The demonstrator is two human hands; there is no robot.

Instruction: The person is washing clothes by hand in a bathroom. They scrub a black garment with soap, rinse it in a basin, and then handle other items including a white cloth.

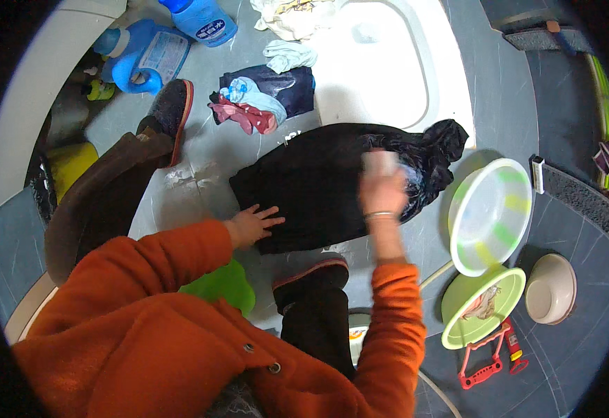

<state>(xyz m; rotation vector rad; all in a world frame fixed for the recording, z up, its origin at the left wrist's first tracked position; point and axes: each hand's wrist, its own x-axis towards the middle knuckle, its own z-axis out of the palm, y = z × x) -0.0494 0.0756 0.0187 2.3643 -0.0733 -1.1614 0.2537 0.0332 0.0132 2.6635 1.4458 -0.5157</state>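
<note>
A wet black garment [311, 184] lies spread over the grey floor, its right end bunched and shiny. My left hand [252, 226] rests flat on the garment's near left edge, fingers spread, gripping nothing. Over the right part of the cloth, my right hand [384, 194] is closed round a pale block [381, 163] that looks like a bar of soap. Motion blurs this hand and the block, so its exact kind is unclear. A whitish wet patch shows on the cloth beside the right hand.
A white squat-toilet basin [451, 104] adjoins the garment's far side. Small cloths [252, 104] lie beyond it, near blue bottles [203, 21]. Rightward stand a striped basin [489, 216], a green basin [482, 306] with cloth inside and a beige bowl [550, 289]. My shoes [311, 282] flank the garment.
</note>
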